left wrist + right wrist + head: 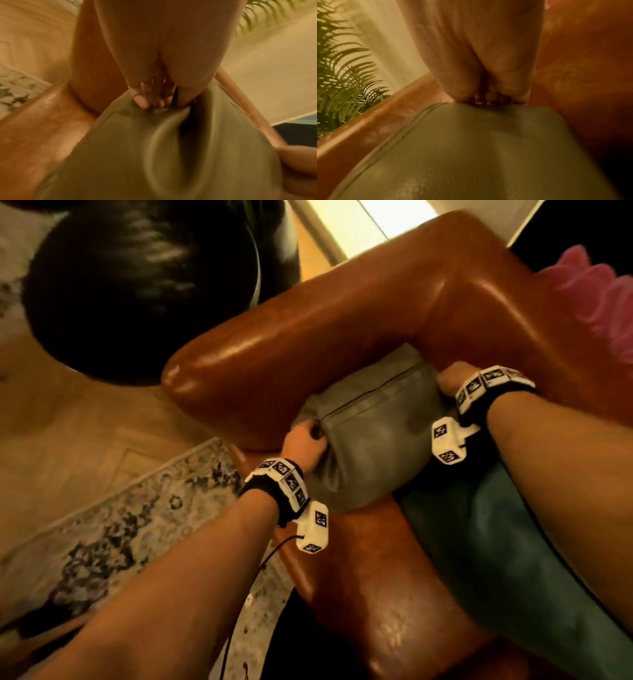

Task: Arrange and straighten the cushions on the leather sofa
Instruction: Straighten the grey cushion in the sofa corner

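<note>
now gripping the grey cushion (pixel 373 436) by both ends, left hand (pixel 303 445) and right hand (pixel 454 380) curled into fabric, wedged in the sofa (pixel 308 344) corner; could tip forward if released unseated.

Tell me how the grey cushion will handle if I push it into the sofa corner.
The grey cushion is probably soft: its cover bunches into folds under the left hand. It likely squashes rather than slides, since it is wedged against the leather armrest. Seemingly light, as the right hand grips just a corner.

Warm dim indoor light, glare on the sofa arm (pixel 239 354), both wrist views motion-blurred, edges wide-angle stretched
</note>
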`<state>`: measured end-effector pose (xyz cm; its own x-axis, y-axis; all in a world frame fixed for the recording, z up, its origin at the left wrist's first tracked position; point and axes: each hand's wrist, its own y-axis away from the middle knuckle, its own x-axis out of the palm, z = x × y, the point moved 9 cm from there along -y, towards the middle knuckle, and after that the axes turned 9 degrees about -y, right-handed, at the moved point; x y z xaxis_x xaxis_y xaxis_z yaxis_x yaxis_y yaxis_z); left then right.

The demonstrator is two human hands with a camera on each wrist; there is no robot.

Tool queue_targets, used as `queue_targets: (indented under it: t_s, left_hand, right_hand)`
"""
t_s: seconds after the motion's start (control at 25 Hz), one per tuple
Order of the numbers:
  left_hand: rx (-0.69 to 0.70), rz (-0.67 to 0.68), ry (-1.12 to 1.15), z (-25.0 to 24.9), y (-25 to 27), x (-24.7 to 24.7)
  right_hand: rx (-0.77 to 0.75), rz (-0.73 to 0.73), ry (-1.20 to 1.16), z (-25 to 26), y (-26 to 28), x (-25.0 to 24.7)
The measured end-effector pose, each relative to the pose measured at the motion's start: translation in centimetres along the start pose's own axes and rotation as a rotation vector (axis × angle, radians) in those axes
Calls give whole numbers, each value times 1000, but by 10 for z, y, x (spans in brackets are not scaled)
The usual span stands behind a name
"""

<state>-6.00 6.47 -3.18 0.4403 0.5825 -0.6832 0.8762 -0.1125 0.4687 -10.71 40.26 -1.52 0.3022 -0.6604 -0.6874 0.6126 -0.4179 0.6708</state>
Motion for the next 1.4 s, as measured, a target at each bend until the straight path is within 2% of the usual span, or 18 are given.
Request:
queue_targets:
  t_s: [0.08,0.16,0.2,0.28,0.36,0.44,0.52,0.56,0.64,0.72,0.8,0.92,1.0,1.08,1.16,1.24,1.32,1.4]
  left_hand:
    - [118,-113,78,-9,-1,-9]
    - [145,-79,118,-14,-5,-5]
    - [114,-21,87,-14,-7,0]
    - [-18,49,-128,-14,-11,4]
    - [-112,17,-312,-18,-12,-9]
    - [-31,3,-286,-20,-15,-21]
    - [36,-17,-93,-4,-16,-46]
    - [9,-63,81,12,-14,-65]
    - [-139,-193,447,55,-10,-89]
    - [-296,-194,705,77,-6,-73]
    - [-313,-111,794,68,-10,-45]
    - [-254,-21,531,44,-10,-29]
    - [-185,-59,308,39,-7,-44]
    - [-77,-60,126,35,-7,-57]
    - [-34,-40,88,42,-5,-67]
    - [-37,-63,117,56,0,-80]
    - [-71,-127,120,73,9,-92]
    - [-73,-227,70,70,21,-95]
  right_hand:
    - [57,84,96,1,-13,8]
    - [36,137,174,3,-15,11]
    - [-3,161,265,1,-16,16]
    - [-103,161,399,6,-20,26]
    - [-145,104,221,19,-18,31]
    - [-112,47,38,22,-14,19]
    - [-80,-119,-149,5,-18,-13]
    - [-45,-192,-265,-8,-17,-27]
    - [-26,-272,-410,-23,-5,-36]
    - [-90,-232,-521,-21,1,-17]
    - [-121,-61,-500,-9,2,9]
    - [-76,162,-197,-3,6,23]
    - [-37,130,114,-6,6,19]
    - [-20,85,257,-7,9,18]
    - [-29,84,174,-6,10,27]
    - [-111,126,-13,-3,3,41]
    - [-124,83,-373,-1,2,32]
    - [-88,-95,-836,-9,13,-2]
